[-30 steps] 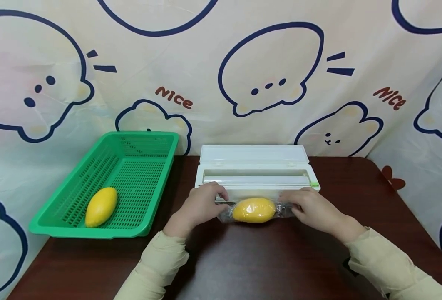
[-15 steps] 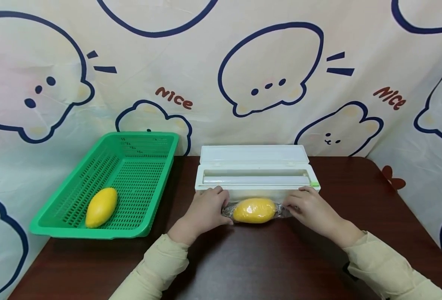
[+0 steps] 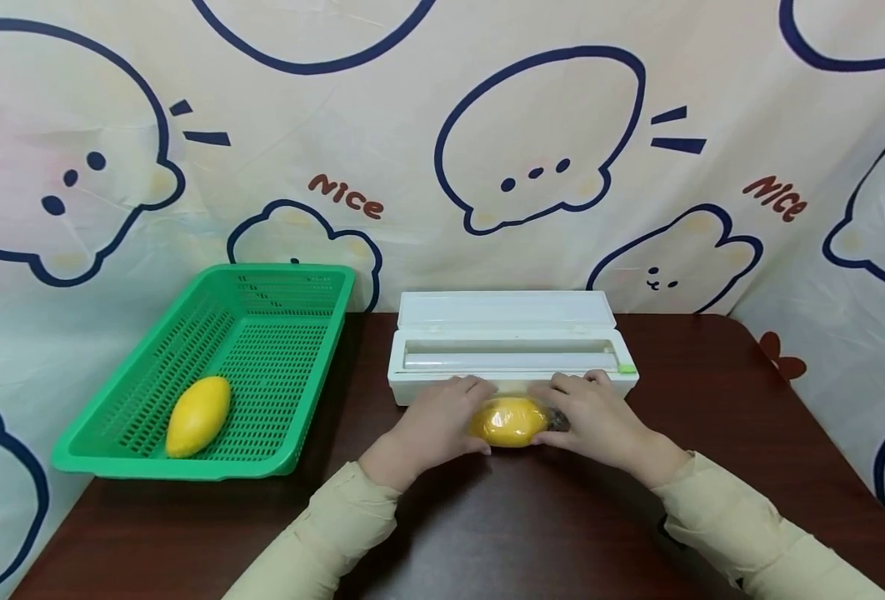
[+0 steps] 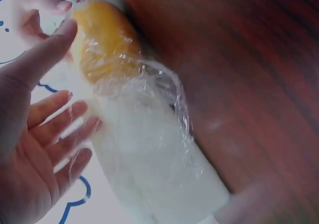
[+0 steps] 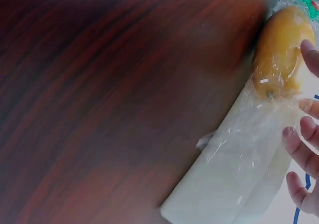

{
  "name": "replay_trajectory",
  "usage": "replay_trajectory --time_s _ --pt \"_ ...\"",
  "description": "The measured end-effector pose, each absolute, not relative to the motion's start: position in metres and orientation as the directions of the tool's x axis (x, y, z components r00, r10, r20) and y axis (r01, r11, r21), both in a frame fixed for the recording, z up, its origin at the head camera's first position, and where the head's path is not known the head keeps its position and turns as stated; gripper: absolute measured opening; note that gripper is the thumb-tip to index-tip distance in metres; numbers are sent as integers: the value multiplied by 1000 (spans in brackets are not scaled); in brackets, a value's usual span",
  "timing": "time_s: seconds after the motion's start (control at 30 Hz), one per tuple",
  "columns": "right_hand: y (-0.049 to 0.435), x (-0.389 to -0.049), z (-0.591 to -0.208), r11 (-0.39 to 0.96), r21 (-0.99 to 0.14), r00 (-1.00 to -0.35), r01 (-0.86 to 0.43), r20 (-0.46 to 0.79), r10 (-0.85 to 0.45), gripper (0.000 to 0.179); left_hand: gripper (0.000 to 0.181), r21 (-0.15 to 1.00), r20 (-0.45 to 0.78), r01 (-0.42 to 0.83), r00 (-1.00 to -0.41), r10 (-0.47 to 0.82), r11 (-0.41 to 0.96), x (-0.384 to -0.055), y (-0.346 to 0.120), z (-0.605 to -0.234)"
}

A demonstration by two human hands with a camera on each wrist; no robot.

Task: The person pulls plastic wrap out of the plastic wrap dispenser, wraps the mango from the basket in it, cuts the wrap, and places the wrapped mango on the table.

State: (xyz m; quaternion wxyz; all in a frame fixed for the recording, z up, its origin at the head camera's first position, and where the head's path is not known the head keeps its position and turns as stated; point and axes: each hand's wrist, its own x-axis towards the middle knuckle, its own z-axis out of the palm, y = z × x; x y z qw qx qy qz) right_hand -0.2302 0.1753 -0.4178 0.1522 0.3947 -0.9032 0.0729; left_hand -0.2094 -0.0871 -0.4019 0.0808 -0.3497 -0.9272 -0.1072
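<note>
A yellow mango point(image 3: 510, 422) wrapped in clear cling film point(image 4: 182, 102) lies on the table against the front of a white cling film dispenser point(image 3: 513, 308). My left hand point(image 3: 442, 421) is at the mango's left end, its thumb touching the fruit in the left wrist view and its other fingers spread against the film. On the other end, my right hand point(image 3: 600, 421) has its thumb at the mango's near side and its fingers loosely extended over the film. The dispenser's lid stands up, showing a roll point(image 3: 513, 361) inside.
To the left stands a green plastic basket point(image 3: 285, 358) with an unwrapped mango point(image 3: 198, 417) in it. The dark wooden table point(image 3: 487, 533) runs back to a printed cloth point(image 3: 532, 250). A green slider point(image 3: 627, 368) sits at the dispenser's right end.
Both hands have moved inward from the film's twisted side ends to the mango itself. The mango stays in front of the dispenser.
</note>
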Motion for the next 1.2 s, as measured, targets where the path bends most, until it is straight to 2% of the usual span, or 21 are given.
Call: replay_trajectory --time_s 0.1,0.3,0.37,0.43,0.6,0.83,1.13,1.2 --pt "174 -231 -420 629 12 -584 -778 358 -729 49 68 187 189 698 -716 672 691 -211 -85 -406" --pt "180 -233 -423 478 72 -389 -875 484 -784 36 53 259 126 684 -724 678 682 -211 -89 -410" --pt "180 -233 -423 461 73 -368 -884 500 -784 33 51 273 122 678 -728 674 683 -210 -90 -411" --pt "178 -232 -423 479 60 -394 -876 485 -781 40 49 279 124 678 -728 675 680 -210 -91 -411" --pt "172 -227 -423 548 -24 -519 -836 355 -777 71 49 278 122 683 -723 680 676 -208 -90 -412" --pt "167 -223 -425 621 -156 -638 -768 270 -721 71 55 310 93 639 -757 646 704 -208 -93 -414" --pt "161 -221 -429 649 -138 -657 -748 288 -697 72 57 358 119 602 -788 605 714 -206 -100 -418" --pt "164 -219 -429 646 -153 -657 -748 312 -687 72 54 385 159 608 -785 599 694 -205 -102 -417"
